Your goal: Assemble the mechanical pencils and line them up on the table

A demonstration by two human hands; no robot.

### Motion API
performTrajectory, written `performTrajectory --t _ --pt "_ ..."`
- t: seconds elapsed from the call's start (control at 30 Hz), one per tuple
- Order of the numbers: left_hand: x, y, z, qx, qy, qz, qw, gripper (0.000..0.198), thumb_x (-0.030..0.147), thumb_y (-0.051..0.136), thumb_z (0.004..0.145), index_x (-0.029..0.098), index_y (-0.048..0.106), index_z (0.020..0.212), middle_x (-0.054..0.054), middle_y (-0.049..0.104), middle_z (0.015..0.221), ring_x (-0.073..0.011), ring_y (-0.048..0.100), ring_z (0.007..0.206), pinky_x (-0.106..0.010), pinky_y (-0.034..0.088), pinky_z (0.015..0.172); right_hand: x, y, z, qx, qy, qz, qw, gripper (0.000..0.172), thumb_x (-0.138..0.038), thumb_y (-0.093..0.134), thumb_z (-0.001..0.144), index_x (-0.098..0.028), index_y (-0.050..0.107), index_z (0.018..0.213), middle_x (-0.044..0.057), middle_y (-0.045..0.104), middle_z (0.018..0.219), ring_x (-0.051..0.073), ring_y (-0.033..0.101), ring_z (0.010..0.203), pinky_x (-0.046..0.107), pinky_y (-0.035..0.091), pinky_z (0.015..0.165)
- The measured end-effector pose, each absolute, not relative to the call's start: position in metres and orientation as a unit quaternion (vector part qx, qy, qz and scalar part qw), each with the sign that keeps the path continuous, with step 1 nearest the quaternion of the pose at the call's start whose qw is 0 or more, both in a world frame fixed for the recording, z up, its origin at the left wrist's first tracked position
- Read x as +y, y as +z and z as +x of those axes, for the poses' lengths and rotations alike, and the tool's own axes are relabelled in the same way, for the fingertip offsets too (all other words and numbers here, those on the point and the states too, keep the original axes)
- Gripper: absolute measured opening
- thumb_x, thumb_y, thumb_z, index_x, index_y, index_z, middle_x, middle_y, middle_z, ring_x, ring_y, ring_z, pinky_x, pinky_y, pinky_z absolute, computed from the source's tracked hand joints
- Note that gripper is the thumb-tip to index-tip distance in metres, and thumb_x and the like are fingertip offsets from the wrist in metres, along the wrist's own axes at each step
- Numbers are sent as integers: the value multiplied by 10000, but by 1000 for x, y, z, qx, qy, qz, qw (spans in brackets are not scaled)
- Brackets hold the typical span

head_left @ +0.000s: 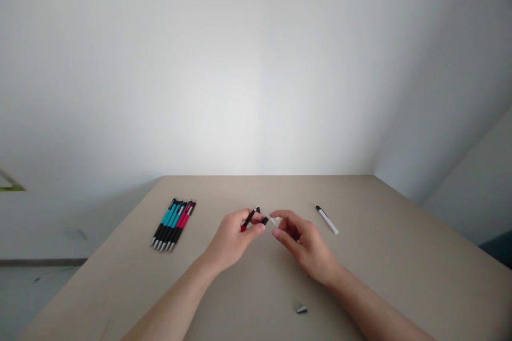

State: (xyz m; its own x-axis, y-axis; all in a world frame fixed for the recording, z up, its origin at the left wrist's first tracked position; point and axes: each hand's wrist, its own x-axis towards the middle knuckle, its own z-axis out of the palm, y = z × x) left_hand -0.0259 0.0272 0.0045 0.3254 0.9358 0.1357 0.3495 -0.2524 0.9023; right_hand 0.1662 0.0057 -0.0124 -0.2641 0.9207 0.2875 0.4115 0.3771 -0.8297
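Note:
My left hand (pixel 236 232) is closed on black and red pen parts (pixel 248 219), pinched between thumb and fingers above the middle of the table. A short black piece (pixel 264 220) sticks out at its fingertips. My right hand (pixel 302 240) is just to the right, with thumb and index finger apart and facing those parts. Small whitish bits (pixel 275 220) show between the two hands; whether they lie on the table or touch a finger, I cannot tell. The inside of my right hand is partly hidden.
On the left of the beige table (pixel 248 298) several turquoise and red pens (pixel 174 225) with black grips lie side by side. A white pen part with a black end (pixel 327 219) lies at the right. Near the front edge is a small silvery cone-shaped piece (pixel 301 309). A wall stands behind.

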Motion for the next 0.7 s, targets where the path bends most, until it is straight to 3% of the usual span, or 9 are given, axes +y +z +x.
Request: performTrajectory --t 0.07,0.13,0.2,0.27,0.33,0.43,0.57,0.7 --pt "22 7 -21 438 350 683 468 221 309 614 785 160 677 936 -38 699 921 -182 614 852 -264 437 751 5 -11 167 -730 320 -449 404 302 -381 494 915 -188 562 1137 -22 511 658 118 458 579 228 356 542" --pt "17 9 -17 433 332 656 521 230 334 626 777 144 675 897 -6 656 717 -135 577 648 -229 410 604 4 -8 167 -739 327 -431 402 293 -390 478 923 -179 592 1091 6 571 690 133 507 620 238 391 569" --pt "14 11 -15 426 310 622 579 269 393 614 790 130 651 835 62 477 477 -73 408 416 -198 297 446 2 -5 166 -739 352 -405 408 275 -390 468 929 -172 610 1016 34 627 740 151 561 683 257 434 625" --pt "12 12 -14 401 294 584 641 348 471 552 828 130 615 798 108 312 398 -42 214 327 -197 177 370 2 -4 165 -719 382 -392 430 255 -393 475 926 -172 597 955 42 652 762 160 591 715 269 459 665" --pt "11 11 -15 370 297 543 692 404 514 467 869 132 598 841 92 376 443 -31 144 325 -200 124 342 3 -7 165 -687 393 -401 461 247 -405 487 918 -175 574 937 42 655 770 159 597 714 268 464 665" --pt "10 8 -17 345 310 508 726 383 474 435 895 131 588 971 4 564 686 -15 191 345 -194 124 332 6 -15 167 -657 355 -437 501 274 -434 498 906 -176 562 971 34 627 756 153 570 673 256 447 614" --pt "9 6 -18 336 280 518 735 337 404 444 904 116 593 993 2 544 687 -12 223 351 -194 121 336 8 -22 170 -640 304 -469 527 299 -451 500 900 -176 568 997 -6 529 660 136 502 588 237 394 528" --pt "8 9 -18 336 261 517 743 326 390 434 910 122 601 989 19 514 645 -14 211 353 -195 104 340 8 -23 171 -645 312 -466 520 299 -449 493 904 -175 570 993 -4 525 656 136 497 588 238 392 529"
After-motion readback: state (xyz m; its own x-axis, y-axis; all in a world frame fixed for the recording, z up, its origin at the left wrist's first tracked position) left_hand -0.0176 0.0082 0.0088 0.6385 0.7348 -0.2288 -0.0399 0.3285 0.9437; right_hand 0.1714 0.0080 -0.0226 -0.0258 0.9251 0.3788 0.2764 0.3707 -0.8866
